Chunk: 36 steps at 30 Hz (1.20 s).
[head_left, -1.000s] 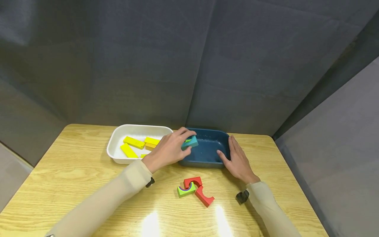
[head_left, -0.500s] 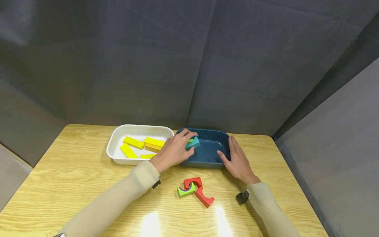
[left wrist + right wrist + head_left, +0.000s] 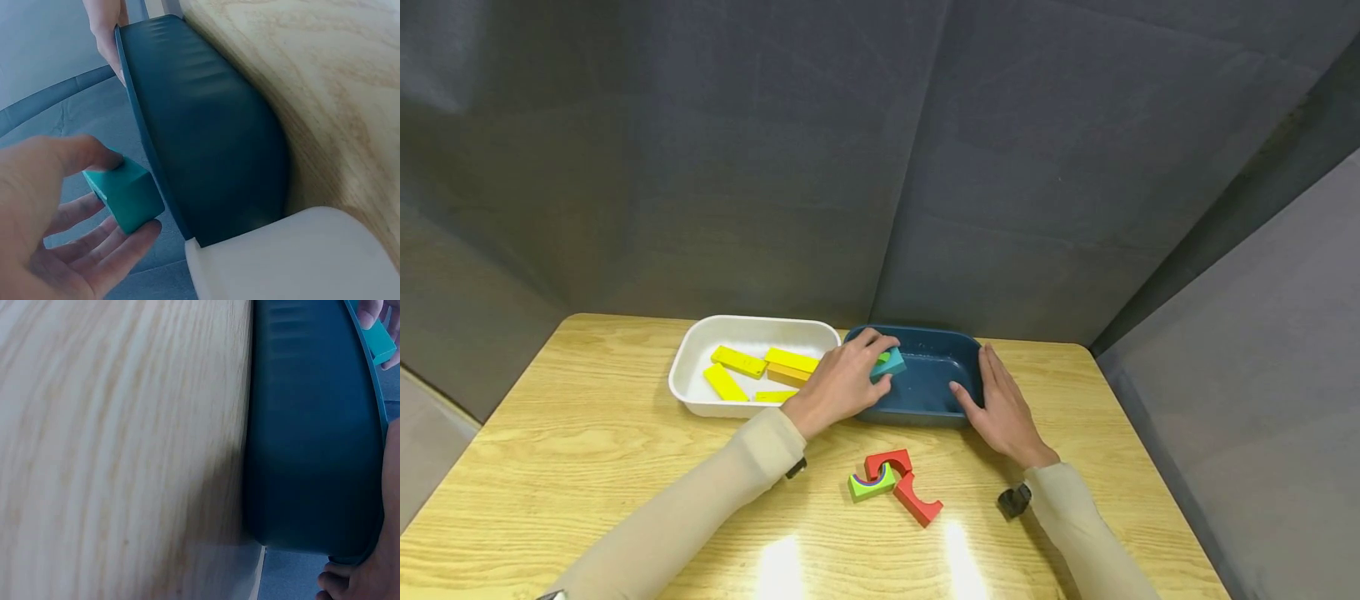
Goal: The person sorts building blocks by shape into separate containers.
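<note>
Blocks lie nearest on the wooden surface [image 3: 587, 467]: two red arch pieces [image 3: 904, 482] and a green piece [image 3: 870, 482] touching them. Behind, the right hand [image 3: 1003, 408] rests with straight fingers on the right wall of the dark blue tray [image 3: 925, 414]. The left hand [image 3: 842, 379] pinches a teal block [image 3: 890, 363] with curled fingers over the tray's left part. Farther left, a white tray [image 3: 688, 367] holds yellow blocks [image 3: 739, 361].
</note>
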### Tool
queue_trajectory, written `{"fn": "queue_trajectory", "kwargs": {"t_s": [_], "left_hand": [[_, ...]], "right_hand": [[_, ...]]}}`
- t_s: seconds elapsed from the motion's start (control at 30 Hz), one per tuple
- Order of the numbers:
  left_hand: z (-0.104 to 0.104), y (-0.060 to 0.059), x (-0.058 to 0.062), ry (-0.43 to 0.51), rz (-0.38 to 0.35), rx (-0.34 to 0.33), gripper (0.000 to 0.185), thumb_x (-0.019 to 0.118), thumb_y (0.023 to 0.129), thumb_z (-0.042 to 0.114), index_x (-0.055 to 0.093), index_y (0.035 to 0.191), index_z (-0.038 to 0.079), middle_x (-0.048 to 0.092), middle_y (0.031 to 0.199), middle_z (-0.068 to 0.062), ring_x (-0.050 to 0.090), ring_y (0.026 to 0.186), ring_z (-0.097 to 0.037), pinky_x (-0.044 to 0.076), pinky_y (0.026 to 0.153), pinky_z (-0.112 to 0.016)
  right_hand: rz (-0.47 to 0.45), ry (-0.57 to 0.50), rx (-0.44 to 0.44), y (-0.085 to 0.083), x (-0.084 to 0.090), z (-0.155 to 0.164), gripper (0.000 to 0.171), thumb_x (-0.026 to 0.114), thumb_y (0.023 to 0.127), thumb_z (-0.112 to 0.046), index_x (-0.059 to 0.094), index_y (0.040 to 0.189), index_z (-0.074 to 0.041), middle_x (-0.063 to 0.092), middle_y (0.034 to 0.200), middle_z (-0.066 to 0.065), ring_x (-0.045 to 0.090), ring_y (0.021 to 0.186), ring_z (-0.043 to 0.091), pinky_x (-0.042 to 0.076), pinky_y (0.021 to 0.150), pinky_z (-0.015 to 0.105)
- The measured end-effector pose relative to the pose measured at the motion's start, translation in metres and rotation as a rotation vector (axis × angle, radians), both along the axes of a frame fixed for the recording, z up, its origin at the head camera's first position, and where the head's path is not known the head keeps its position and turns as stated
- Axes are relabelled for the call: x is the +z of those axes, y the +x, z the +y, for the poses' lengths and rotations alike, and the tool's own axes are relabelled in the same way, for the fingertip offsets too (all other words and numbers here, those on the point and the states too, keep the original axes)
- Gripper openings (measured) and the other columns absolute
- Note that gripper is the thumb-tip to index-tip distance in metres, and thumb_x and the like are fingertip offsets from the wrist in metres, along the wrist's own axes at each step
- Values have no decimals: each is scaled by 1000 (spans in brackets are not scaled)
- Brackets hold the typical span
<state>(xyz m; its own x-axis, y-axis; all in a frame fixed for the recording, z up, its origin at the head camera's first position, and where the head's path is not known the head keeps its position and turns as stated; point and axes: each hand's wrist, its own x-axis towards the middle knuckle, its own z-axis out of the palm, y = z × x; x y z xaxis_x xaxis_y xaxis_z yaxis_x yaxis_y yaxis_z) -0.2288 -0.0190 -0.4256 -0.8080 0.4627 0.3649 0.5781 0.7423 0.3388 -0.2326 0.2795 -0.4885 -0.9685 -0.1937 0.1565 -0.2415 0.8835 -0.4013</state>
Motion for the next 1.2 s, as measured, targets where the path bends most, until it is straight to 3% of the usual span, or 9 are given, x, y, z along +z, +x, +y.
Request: {"fn": "queue_trajectory", "kwargs": {"t_s": [0.23, 0.47, 0.8, 1.2], "left_hand": [[0, 2, -2, -103, 0, 32, 65, 79, 98, 41, 57, 154, 14, 57, 150, -14, 71, 112, -30, 65, 83, -38], [-3, 7, -1, -83, 55, 22, 58, 77, 99, 36, 61, 150, 14, 61, 147, -13, 73, 110, -30, 65, 83, -39], [-11, 11, 6, -45, 11, -59, 49, 73, 102, 32, 64, 147, 14, 65, 143, -8, 70, 112, -23, 64, 84, -34], [-18, 23, 11, 14, 48, -103, 46, 75, 101, 28, 67, 143, 12, 67, 139, -9, 71, 111, -22, 65, 85, -34]], "right_hand": [[7, -6, 3, 1, 1, -1, 95, 47, 110, -61, 11, 170, 2, 9, 178, 23, 16, 163, 46, 17, 130, 65], [2, -4, 0, 0, -1, -1, 95, 47, 109, -62, 11, 171, 1, 7, 179, 20, 16, 163, 45, 17, 130, 64], [-3, -4, 1, 0, -1, 0, 95, 47, 109, -62, 10, 171, 1, 5, 180, 19, 15, 163, 45, 17, 130, 65], [3, -9, 1, 2, 1, -1, 93, 47, 110, -59, 12, 170, 2, 7, 179, 20, 15, 163, 46, 16, 130, 65]]}}
